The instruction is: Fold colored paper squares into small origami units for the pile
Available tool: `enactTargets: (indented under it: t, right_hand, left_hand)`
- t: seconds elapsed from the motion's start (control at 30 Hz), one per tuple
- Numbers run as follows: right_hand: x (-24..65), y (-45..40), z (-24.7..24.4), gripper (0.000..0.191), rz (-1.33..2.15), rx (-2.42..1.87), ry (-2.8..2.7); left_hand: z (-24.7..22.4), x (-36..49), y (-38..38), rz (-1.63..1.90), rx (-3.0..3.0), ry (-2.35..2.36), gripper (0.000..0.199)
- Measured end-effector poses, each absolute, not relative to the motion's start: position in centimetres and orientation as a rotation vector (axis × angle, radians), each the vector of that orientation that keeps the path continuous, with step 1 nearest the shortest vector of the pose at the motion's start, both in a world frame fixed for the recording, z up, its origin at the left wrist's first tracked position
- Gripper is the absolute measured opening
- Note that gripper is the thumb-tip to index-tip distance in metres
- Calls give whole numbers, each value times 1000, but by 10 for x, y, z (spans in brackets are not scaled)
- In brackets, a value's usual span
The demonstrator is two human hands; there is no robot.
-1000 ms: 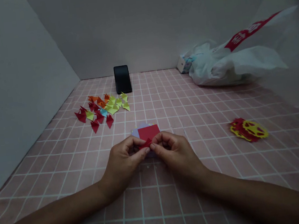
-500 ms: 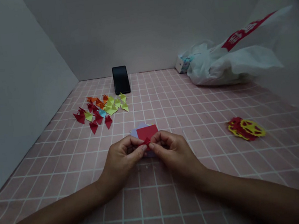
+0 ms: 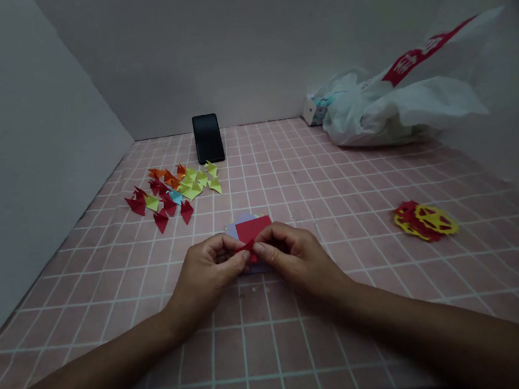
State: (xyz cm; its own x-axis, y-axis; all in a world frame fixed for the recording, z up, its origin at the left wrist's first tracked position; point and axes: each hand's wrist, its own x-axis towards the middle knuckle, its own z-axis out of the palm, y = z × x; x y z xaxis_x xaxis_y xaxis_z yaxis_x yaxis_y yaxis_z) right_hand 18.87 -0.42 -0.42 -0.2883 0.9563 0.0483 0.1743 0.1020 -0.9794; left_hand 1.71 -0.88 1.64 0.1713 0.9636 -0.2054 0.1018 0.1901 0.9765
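Both hands have drifted slightly left; left hand (image 3: 207, 275) and right hand (image 3: 296, 259) pinch the small red folded paper (image 3: 247, 246) at table (image 3: 349, 309) centre, 6 o'clock of the paper stack (image 3: 251, 226): light, creasable, best held by its edges.

We see matt paper in the folded red piece (image 3: 248, 246) and triangles (image 3: 171, 191), a glossy black phone (image 3: 208, 138), and a crinkly plastic bag (image 3: 391, 112).
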Motion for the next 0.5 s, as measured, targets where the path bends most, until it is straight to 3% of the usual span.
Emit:
enactTargets:
  t: [0.27,0.5]
  right_hand:
    - [189,-3,-3,16,1194,-1089,-1688]
    - [190,-2,-5,16,1339,-1049,-1597]
  left_hand:
    - [16,16,-8,808,1194,1227,13]
    - [17,12,-5,764,1154,1214,16]
